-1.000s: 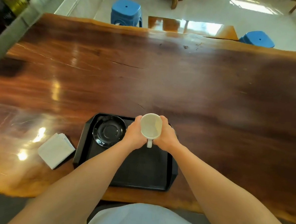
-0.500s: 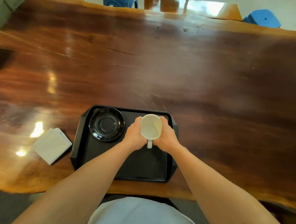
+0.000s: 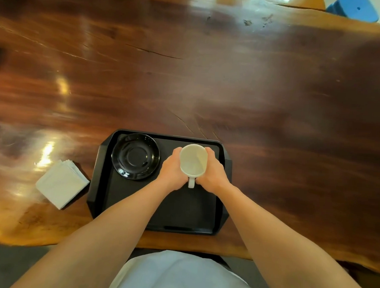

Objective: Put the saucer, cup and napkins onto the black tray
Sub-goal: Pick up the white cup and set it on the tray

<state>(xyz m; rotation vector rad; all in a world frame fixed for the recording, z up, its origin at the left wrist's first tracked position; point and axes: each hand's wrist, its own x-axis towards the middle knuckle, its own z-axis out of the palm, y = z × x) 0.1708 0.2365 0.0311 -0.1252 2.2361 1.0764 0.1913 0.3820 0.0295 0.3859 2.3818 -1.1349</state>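
Cup (image 3: 193, 160), white and upright, its mouth open toward you and its handle pointing back at your body, sits between your two hands over the far right part of the black tray (image 3: 158, 208). Your left hand (image 3: 172, 171) presses against the cup's left wall and your right hand (image 3: 213, 173) against its right wall; both grips are curled closed around the cup, fingertips reaching its far side. Whether the cup's base touches the tray floor cannot be told, since your hands hide it.

Saucer (image 3: 135, 156), black and glossy, lies flat in the tray's far left corner, just beside your left hand and apart from the cup. The tray's near half is bare, crossed only by your forearms.

Napkins (image 3: 62, 183), a white folded stack turned at an angle, rest on the table (image 3: 211, 78) just off the tray's left edge, not on the tray. The tray itself sits near the table's close edge, directly before you. The table is dark reddish wood, polished, with bright reflections to the left of the napkins. A blue stool (image 3: 354, 9) shows beyond the table's far right edge. Pale clothing (image 3: 181, 277) fills the bottom centre of the view.
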